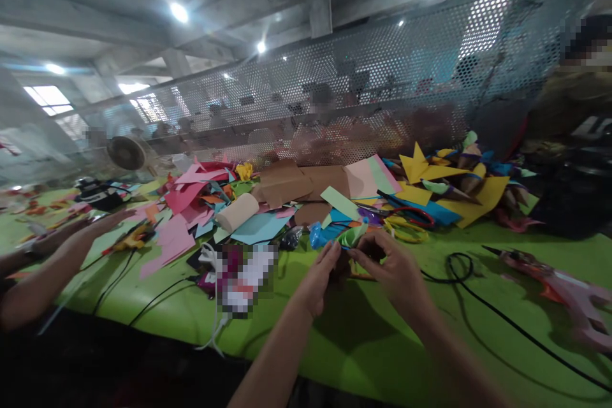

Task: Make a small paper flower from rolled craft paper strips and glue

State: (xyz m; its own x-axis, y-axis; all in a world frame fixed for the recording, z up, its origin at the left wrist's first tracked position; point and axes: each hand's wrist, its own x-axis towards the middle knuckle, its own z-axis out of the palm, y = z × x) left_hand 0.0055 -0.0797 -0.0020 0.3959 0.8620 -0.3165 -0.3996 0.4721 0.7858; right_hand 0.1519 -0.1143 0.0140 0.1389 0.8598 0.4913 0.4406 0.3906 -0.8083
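Over the front part of the green table, my left hand (pixel 322 277) is closed on a small craft piece with green paper (pixel 352 237) at its top. Its lower part looks dark and is mostly hidden by my fingers. From the other side, the bent fingers and thumb of my right hand (pixel 393 262) pinch the same piece. Just behind my hands are a crumpled blue plastic piece (pixel 315 235), blue paper and scissors with red handles (pixel 421 215). Yellow-handled scissors (pixel 406 230) lie beyond my right hand.
A pink glue gun (pixel 561 293) lies at right, its black cord (pixel 514 315) looping across the table (pixel 363 344). Coloured paper (pixel 179 229), a beige roll (pixel 238 212) and yellow stars (pixel 421 167) pile up behind. Another person's arms (pixel 62 258) reach in at left. A perforated metal screen (pixel 306 99) stands behind.
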